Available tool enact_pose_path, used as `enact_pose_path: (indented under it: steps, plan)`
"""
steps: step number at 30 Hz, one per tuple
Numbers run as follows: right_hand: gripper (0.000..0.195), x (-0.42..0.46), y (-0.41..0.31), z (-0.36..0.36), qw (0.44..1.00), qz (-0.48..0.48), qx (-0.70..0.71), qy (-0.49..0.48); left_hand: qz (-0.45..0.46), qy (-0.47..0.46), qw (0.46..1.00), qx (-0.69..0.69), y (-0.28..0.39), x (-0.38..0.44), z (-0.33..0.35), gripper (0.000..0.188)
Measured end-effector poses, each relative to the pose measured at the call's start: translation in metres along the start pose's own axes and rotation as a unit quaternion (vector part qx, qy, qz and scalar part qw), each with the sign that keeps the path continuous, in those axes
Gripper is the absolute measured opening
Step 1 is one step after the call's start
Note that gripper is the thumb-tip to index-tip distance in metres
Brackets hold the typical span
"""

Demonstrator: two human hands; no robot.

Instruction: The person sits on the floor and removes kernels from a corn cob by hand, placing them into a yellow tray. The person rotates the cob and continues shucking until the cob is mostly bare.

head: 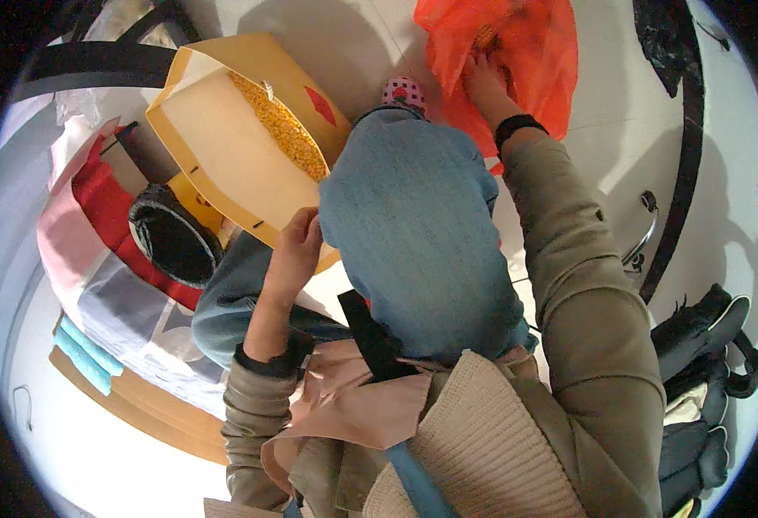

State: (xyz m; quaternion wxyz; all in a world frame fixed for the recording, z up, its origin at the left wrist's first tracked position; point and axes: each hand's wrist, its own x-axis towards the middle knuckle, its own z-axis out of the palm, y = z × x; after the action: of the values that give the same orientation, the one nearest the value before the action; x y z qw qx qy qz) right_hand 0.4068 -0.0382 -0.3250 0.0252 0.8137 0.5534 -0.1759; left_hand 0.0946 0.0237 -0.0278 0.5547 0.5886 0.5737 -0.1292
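Note:
A yellow paper bag (pixel 306 87) lies with its mouth towards me, and loose corn kernels (pixel 281 129) are heaped along its inner side. My left hand (pixel 296 249) is closed on the bag's near rim, beside my denim-covered knee. At the upper right, a red plastic bag (pixel 547 71) rests on the floor. My right hand (pixel 486 84) reaches into it, fingers close to a corn cob (pixel 484 39). Red film and shadow partly cover those fingertips, so whether they grip the cob is unclear.
On the left, a fabric-covered seat (pixel 126 304) bears a black fuzzy item (pixel 175 236). A curved black metal bar (pixel 680 175) crosses the floor at right, near black shoes (pixel 696 343). A patterned pink shoe or sock (pixel 405 92) shows beyond my knee.

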Motion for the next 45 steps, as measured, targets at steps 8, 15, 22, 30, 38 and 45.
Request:
enact_pose_path:
  steps: [8, 15, 22, 30, 38, 45]
  plan:
    - [0.041, -0.002, -0.008, -0.020, 0.852, 0.153, 0.500, -0.031, 0.024, -0.007, 0.997, -0.071, -0.031, 0.012, 0.000, 0.024]
    - [0.049, -0.018, -0.006, -0.056, 0.952, 0.075, 0.279, -0.099, 0.016, 0.018, 0.996, -0.086, -0.025, 0.014, -0.019, 0.026]
    - [0.054, -0.031, -0.021, -0.174, 0.950, 0.102, 0.296, -0.001, 0.064, 0.100, 0.990, -0.073, -0.005, -0.002, -0.055, 0.030]
    - [0.042, -0.071, -0.118, -0.358, 0.774, -0.086, 0.618, 0.103, 0.164, 0.161, 0.965, -0.127, 0.017, -0.064, -0.068, 0.031]
    - [0.049, -0.146, -0.262, -0.395, 0.722, -0.317, 0.615, 0.022, 0.246, 0.135, 0.904, -0.322, 0.006, -0.138, -0.086, 0.041]
    - [0.059, -0.195, -0.323, -0.374, 0.822, -0.339, 0.454, -0.059, 0.327, 0.204, 0.867, -0.316, -0.032, -0.171, -0.089, 0.041]
